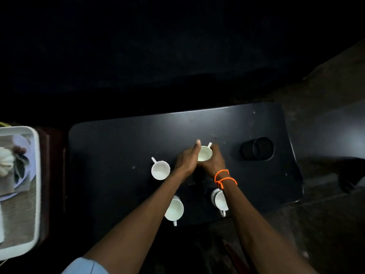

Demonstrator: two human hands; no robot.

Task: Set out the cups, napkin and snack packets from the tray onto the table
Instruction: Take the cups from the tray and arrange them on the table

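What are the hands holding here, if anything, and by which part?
Both hands hold one white cup by its body: the left hand against its left side, the right hand round its right side. Its handle is free.

Pic is running v. dim overall; the upper half is sinking into near-black w/ almost no detail. Light is falling from above onto the table [122,143], leaving a soft sheen along its far edge and a pale glare patch at right of frame. White cups, e.g. the cup [204,153] at centre, are glowing slightly overexposed. The tray [36,175] at the left edge is smearing w/ blur and bending from wide-angle distortion. Noise is showing in dark areas.
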